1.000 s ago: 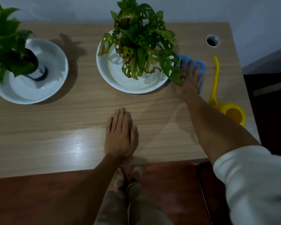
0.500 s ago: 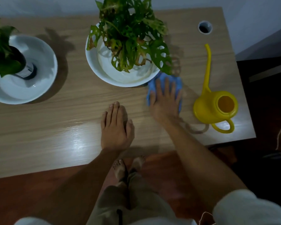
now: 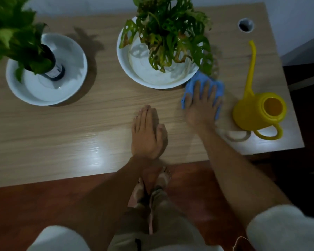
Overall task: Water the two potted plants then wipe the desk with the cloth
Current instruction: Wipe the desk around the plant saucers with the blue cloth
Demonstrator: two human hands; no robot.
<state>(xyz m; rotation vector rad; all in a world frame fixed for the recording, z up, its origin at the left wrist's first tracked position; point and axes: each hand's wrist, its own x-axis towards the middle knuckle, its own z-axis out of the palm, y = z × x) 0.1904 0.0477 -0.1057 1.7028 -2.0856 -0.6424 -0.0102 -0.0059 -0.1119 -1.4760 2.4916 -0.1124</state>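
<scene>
My right hand (image 3: pixel 202 104) presses flat on the blue cloth (image 3: pixel 191 86), which lies on the wooden desk (image 3: pixel 62 134) between the middle white bowl (image 3: pixel 124 57) and the yellow watering can (image 3: pixel 257 109). In that bowl stands a plant with holed leaves (image 3: pixel 170 33). At the left, a second white bowl (image 3: pixel 69 78) holds a leafy plant in a dark bottle (image 3: pixel 53 69). My left hand (image 3: pixel 148 133) rests flat on the desk near its front edge, fingers together, holding nothing.
A round cable hole (image 3: pixel 245 25) sits at the desk's far right corner. A faint water ring (image 3: pixel 237 135) marks the desk just in front of the can. Red-brown floor (image 3: pixel 43 205) and my bare feet show below the front edge.
My right hand slid the cloth from the far right side of the middle bowl toward me, to the bowl's front right. My left hand stayed put.
</scene>
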